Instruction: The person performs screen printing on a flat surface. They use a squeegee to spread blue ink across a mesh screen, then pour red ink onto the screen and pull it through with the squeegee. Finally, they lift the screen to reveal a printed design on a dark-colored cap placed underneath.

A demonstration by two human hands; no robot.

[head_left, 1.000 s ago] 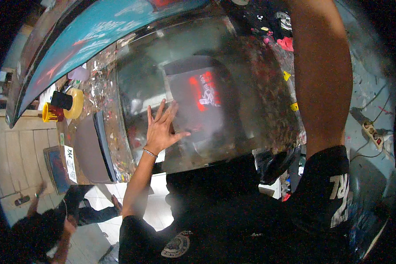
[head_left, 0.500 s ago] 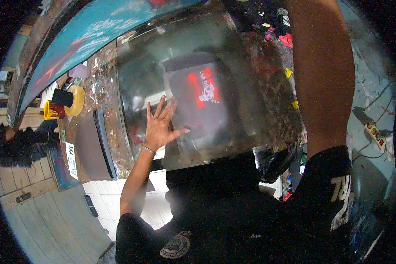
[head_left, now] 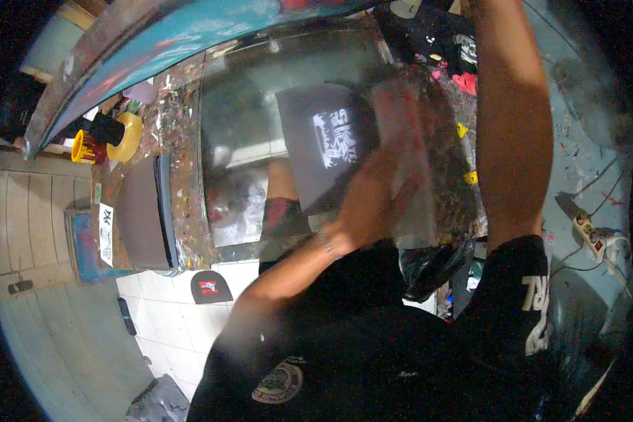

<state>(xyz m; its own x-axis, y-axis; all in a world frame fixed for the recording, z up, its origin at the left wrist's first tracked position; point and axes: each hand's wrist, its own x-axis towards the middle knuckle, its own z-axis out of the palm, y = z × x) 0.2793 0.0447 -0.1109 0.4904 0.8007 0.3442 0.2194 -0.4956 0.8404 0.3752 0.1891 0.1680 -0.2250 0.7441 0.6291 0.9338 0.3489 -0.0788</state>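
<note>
A dark grey fabric panel (head_left: 304, 133) with a rounded side and a white print lies on the glass-topped table (head_left: 239, 77). My left hand (head_left: 370, 200) is just right of the panel's lower corner, blurred, so its fingers are hard to make out. Under and beyond it is a see-through sheet (head_left: 403, 112) with faint reddish marks, right of the print. Whether the fingers grip this sheet or only touch it, I cannot tell. My right arm (head_left: 512, 133) reaches up past the top edge, and its hand is out of view.
A turquoise screen with a wooden frame (head_left: 155, 53) slants across the upper left. Left of the glass are a stack of grey panels (head_left: 139, 214), a roll of yellow tape (head_left: 128, 137) and a red-yellow cup (head_left: 84, 148). A power strip (head_left: 589, 235) lies at right.
My left hand has swept right from the panel's left side. The see-through sheet with red marks has shifted right off the panel, leaving its white print uncovered.
</note>
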